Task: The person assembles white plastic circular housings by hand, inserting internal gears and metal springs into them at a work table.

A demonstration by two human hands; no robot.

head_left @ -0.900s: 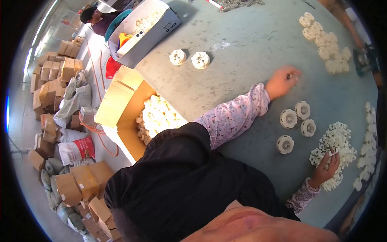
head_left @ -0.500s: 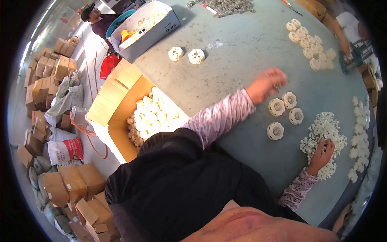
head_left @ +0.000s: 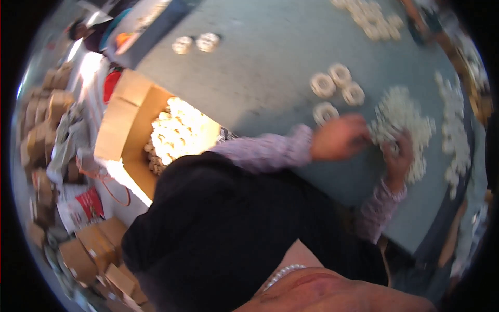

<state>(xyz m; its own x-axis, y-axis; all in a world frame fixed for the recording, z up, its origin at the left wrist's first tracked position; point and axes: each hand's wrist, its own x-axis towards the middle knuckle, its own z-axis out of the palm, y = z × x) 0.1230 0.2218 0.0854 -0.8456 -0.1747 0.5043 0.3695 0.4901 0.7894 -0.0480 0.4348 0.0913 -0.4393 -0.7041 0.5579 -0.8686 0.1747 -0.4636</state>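
My left hand [head_left: 340,138] reaches across the table, close to my right hand. Its fingers are curled and blurred, and whatever they hold is hidden. Over the edge of a pile of small white plastic pieces [head_left: 401,109], my right hand [head_left: 399,158] is closed, with a whitish small plastic piece [head_left: 393,148] showing between thumb and fingers; blur hides its exact shape. Several cream wheel-shaped plastic parts lie just beyond my left hand. The nearest wheel-shaped part [head_left: 325,111] almost touches that hand, while another wheel-shaped part [head_left: 323,85] sits farther off.
Two more wheel-shaped parts [head_left: 207,42] lie at the far left, and a cluster of cream parts [head_left: 374,22] at the far right. White pieces [head_left: 452,135] line the right edge. An open carton [head_left: 122,112] of cream parts stands left. Another person's arm [head_left: 412,13] shows at upper right.
My left hand has come back toward me, beside my right hand. The right hand has drawn out of the pile's middle to its near-left side. The whole view has shifted and blurred.
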